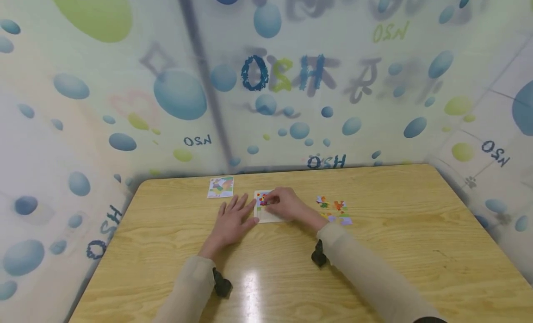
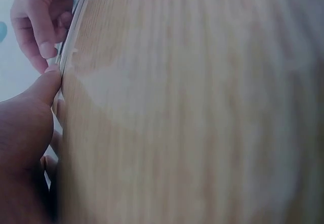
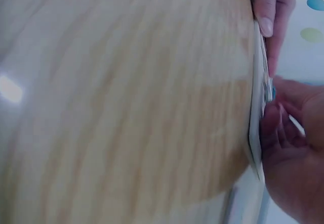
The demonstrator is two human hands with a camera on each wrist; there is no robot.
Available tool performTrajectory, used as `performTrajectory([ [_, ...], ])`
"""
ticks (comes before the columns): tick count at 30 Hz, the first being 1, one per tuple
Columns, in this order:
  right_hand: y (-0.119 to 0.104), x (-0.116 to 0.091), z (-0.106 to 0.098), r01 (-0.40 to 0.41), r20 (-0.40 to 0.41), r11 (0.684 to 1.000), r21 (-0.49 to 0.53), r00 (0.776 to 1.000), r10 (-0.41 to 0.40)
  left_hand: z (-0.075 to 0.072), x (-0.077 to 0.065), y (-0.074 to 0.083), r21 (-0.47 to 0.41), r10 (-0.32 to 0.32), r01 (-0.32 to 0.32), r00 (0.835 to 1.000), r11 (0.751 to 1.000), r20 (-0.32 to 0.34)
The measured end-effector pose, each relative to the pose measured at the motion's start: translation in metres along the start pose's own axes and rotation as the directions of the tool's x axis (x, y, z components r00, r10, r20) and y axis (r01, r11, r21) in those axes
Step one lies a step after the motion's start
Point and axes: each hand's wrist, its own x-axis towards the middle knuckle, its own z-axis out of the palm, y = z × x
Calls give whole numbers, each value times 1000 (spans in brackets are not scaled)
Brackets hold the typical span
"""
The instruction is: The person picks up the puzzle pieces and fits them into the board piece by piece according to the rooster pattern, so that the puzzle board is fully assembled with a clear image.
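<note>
Pinches puzzle piece (image 1: 272,201) with right hand (image 1: 287,203), resting left hand (image 1: 233,223), fingers apart, by left edge of tray (image 1: 266,216). Seems light, stiff; grip by edges.

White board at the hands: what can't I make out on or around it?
White board, right part: hidden by the right hand in the head view; seen nearly edge-on in the right wrist view.
What that hand may be pinching: too small in the head view, blurred in the right wrist view.
Loose pieces: too small to count in the head view.
</note>
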Motion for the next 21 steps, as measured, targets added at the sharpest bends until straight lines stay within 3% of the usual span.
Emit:
performTrajectory([
  [6,5,-18,-20,-51,3,991,123,999,51,-1,1,4,-1,-4,4,1000,1000,7],
  [15,27,-53,-66,-1,-33,991,136,999,5,-2,0,6,8,6,-6,1000,1000,-6],
  [21,42,-72,-89,-42,-70,990,133,996,52,-5,-1,7,11,-8,8,1000,1000,11],
])
